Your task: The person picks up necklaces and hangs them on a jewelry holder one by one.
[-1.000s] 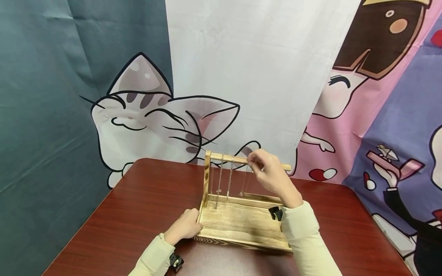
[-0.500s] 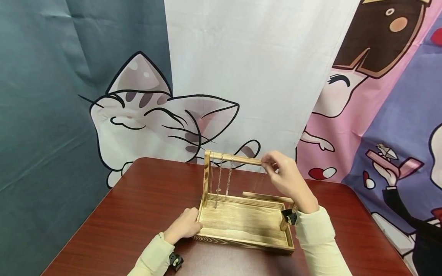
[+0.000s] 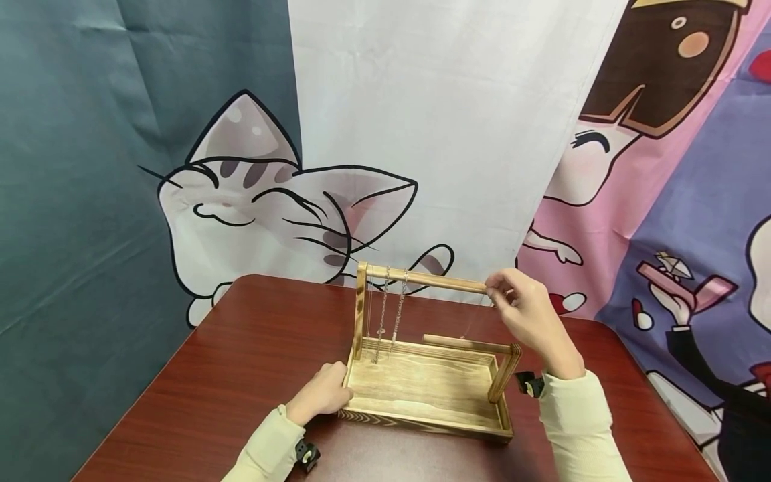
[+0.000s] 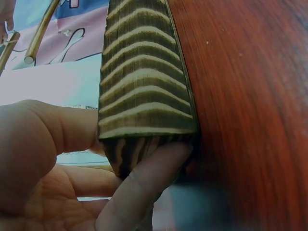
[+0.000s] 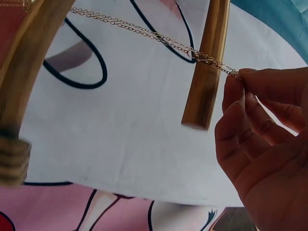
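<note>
A wooden jewelry stand (image 3: pixel 424 427) with a tray base stands on the table. At its near left corner my left hand (image 3: pixel 321 390) grips the tray; the left wrist view shows the thumb and fingers round the striped end of the wood. My right hand (image 3: pixel 530 318) is at the free end of the upper bar (image 3: pixel 442 280), pinching a thin chain necklace (image 5: pixel 137 30) between thumb and fingertips. The doubled chain runs across the bar near its end in the right wrist view. Several necklaces (image 3: pixel 399 311) hang near the bar's left post.
A lower bar (image 3: pixel 466 344) juts left from a short post (image 3: pixel 504 375) on the tray's right side. The stand is on a reddish-brown table (image 3: pixel 259 341). Behind it hangs a cloth backdrop (image 3: pixel 458 120) printed with cartoon figures.
My right hand has slid rightward along the upper bar to its free end, taking the necklace with it. The lower bar and right post have come into view. My left hand stays put.
</note>
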Demonstrator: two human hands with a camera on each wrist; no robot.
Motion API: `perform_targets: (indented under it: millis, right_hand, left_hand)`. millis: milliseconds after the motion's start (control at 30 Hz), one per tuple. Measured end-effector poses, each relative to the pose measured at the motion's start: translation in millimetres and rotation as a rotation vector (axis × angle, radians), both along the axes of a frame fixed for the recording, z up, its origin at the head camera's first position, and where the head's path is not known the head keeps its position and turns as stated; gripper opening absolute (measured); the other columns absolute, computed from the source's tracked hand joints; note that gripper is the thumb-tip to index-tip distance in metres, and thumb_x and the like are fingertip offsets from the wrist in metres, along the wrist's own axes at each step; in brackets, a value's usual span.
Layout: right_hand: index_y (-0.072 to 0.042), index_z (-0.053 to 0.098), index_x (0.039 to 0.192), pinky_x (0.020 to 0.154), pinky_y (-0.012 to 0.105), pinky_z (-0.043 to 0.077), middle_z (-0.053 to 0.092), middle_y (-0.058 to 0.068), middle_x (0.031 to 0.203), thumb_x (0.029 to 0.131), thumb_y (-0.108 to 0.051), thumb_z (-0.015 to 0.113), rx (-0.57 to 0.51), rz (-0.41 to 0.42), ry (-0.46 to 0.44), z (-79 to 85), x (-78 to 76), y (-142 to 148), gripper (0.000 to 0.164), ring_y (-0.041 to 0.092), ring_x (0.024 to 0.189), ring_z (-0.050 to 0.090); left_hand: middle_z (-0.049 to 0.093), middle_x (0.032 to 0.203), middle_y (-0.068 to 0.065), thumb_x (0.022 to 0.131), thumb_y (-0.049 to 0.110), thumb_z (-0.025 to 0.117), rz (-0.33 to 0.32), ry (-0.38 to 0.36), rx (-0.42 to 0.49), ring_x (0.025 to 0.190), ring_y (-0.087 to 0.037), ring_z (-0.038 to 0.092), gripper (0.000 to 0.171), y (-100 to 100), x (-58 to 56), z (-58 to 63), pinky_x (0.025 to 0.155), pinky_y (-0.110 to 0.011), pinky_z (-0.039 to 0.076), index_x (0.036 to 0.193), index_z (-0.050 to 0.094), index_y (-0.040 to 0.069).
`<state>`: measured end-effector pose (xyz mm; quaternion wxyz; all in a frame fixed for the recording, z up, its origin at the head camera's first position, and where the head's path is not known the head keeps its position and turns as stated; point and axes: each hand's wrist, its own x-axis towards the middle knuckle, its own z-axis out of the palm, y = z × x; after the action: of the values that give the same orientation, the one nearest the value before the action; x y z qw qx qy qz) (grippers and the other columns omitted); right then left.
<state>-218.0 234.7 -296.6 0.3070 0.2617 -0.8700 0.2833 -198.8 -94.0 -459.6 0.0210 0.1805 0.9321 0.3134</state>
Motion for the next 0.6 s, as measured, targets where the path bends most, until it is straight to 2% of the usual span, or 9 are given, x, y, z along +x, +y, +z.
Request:
perform_targets:
  millis: [600]
  right_hand:
    - [-0.007,0.061,0.087,0.059,0.012,0.041,0.06,0.001,0.076,0.078,0.005,0.063,-0.037,-0.138,0.007,0.6,-0.7,26.9,0.015,0.005,0.067,0.053]
  left_hand:
    - [0.036,0.054,0.003,0.067,0.003,0.055,0.009,0.0,-0.001,0.047,-0.013,0.038,0.019,0.0,0.0,-1.1,0.043,-0.027,0.035,0.057,0.042,0.012]
